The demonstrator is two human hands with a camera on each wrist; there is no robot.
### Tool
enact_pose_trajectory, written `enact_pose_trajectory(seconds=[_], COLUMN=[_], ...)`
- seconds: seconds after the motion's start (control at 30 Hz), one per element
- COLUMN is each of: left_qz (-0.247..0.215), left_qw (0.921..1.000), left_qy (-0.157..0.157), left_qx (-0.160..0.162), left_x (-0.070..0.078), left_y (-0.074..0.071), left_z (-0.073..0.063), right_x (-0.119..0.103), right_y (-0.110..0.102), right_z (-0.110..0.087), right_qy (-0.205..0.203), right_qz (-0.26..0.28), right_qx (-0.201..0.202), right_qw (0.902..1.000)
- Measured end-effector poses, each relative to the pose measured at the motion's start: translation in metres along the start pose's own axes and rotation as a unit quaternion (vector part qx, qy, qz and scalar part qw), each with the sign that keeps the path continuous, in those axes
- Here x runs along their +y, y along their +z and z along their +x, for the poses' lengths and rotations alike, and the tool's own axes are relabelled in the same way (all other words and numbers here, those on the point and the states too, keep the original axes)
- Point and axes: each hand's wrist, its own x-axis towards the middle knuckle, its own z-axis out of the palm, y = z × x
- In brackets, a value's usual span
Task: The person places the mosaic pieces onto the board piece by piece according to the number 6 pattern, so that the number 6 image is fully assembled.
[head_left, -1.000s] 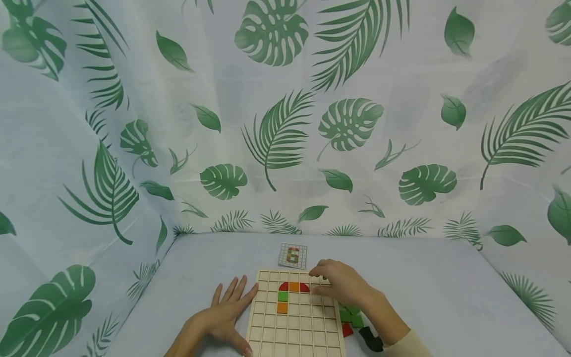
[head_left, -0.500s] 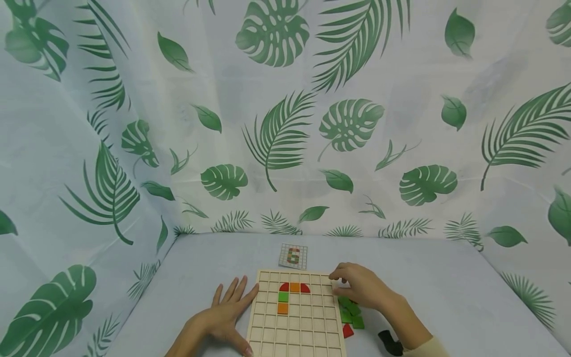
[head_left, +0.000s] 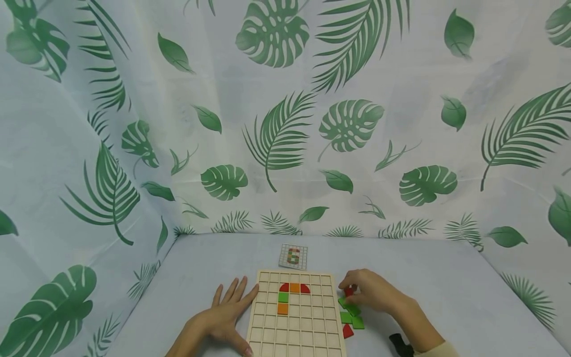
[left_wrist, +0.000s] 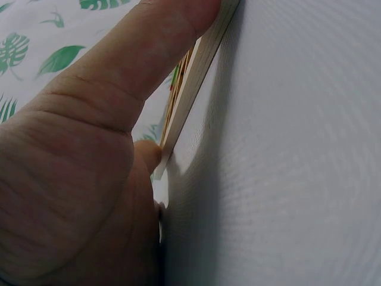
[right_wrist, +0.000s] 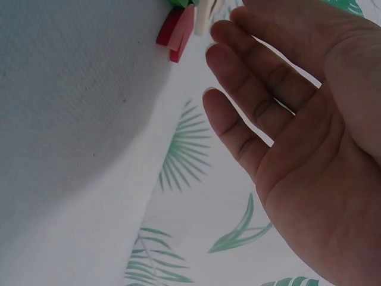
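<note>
A pale wooden grid board [head_left: 312, 322] lies on the table. Set in its cells are an orange square tile [head_left: 295, 287] between two red rounded tiles, then a green tile [head_left: 283, 297] and another orange tile [head_left: 283, 308] below the left red one. My left hand [head_left: 221, 316] is spread along the board's left edge, with fingertips and thumb at the rim. Right of the board my right hand [head_left: 374, 291] hovers over the loose tiles, fingers loosely bent. A red tile [head_left: 349, 291] shows between its thumb and fingers; the right wrist view shows red tiles [right_wrist: 177, 30] beyond the fingertips.
Several loose green tiles [head_left: 352, 309] and one red tile [head_left: 347, 331] lie beside the board's right edge. Behind the board is a small card [head_left: 293, 256] with a coloured grid pattern. Leaf-printed cloth [head_left: 285, 124] surrounds the white table.
My right hand has moved right, from over the board's upper right to the loose tiles, uncovering the board's right columns. The left hand stays in place.
</note>
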Motion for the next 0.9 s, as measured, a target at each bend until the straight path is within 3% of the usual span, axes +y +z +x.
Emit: enact_pose_trajectory(seconds=[0.4, 0.9], left_qz=[0.003, 0.010], left_qw=[1.0000, 0.9999], left_qy=[0.000, -0.005], left_qx=[0.000, 0.003], left_x=[0.001, 0.000], left_y=[0.000, 0.002], left_z=[-0.001, 0.000], right_x=[-0.003, -0.007], right_y=[0.009, 0.011], right_z=[0.003, 0.002], right_qy=[-0.018, -0.036], right_qz=[-0.031, -0.063], right_qx=[-0.032, -0.011], right_qw=[0.9989, 0.9973])
